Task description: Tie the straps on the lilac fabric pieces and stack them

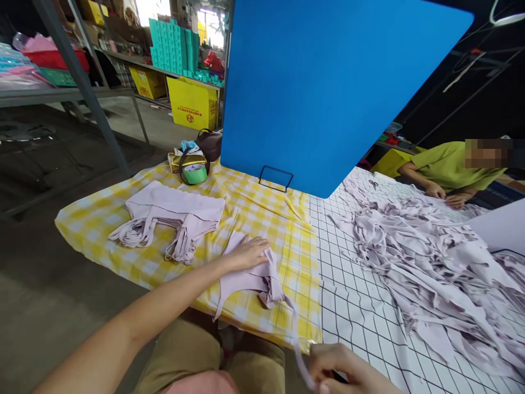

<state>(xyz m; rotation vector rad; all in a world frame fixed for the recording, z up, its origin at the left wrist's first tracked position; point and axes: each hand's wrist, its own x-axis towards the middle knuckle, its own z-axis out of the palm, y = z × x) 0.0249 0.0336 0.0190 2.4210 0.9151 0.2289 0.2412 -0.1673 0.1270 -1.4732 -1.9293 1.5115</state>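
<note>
My left hand (pixel 249 253) lies flat, fingers stretched out, on a pale lilac strappy garment (pixel 240 280) spread on the yellow checked cloth in front of me. From that garment's bunched right side, a long thin strap (pixel 296 334) runs down past the table edge to my right hand (pixel 342 368), whose fingers are closed on its end. A small dark thing shows by the right fingers; I cannot make out what it is. To the left rests a neat stack of similar garments (pixel 176 205), straps gathered toward me.
A large blue board (pixel 311 93) stands upright at the back. Loose lilac garments (pixel 426 262) are heaped on the white grid cloth (pixel 348 306), with a person in a green shirt (pixel 447 164) behind. Green tape (pixel 194 173) sits near a dark bag (pixel 210 144).
</note>
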